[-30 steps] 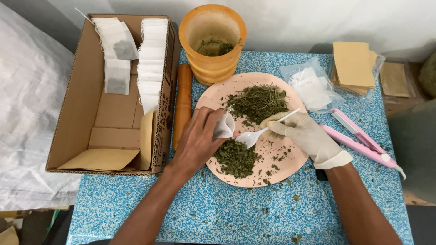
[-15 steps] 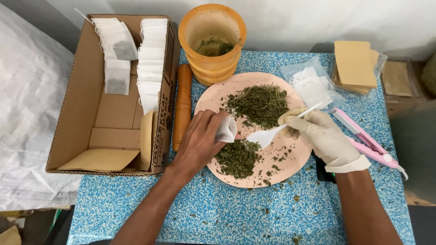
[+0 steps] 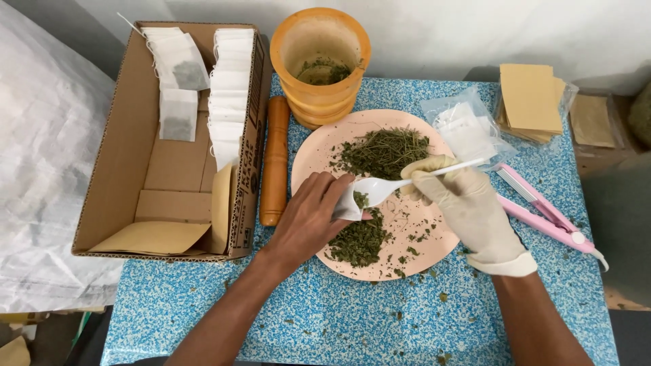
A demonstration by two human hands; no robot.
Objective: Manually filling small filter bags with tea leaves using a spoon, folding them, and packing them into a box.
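Note:
My bare left hand (image 3: 308,218) pinches a small white filter bag (image 3: 347,205) open over a pink plate (image 3: 310,157). My gloved right hand (image 3: 464,203) grips a white plastic spoon (image 3: 380,188) whose bowl carries a little green herb and rests at the bag's mouth. Two heaps of dried green herbs (image 3: 383,152) lie on the plate, one at the back and one near my left hand.
An open cardboard box (image 3: 129,149) with rows of white bags stands left. A wooden pestle (image 3: 274,159) lies beside it, an orange mortar (image 3: 320,57) behind the plate. A clear bag of sachets (image 3: 468,129), brown envelopes (image 3: 532,98) and a pink sealer (image 3: 542,213) lie right.
The spoon went back toward the far herb heap, then returned to the bag's mouth with herbs in it. My left hand kept the bag almost in place.

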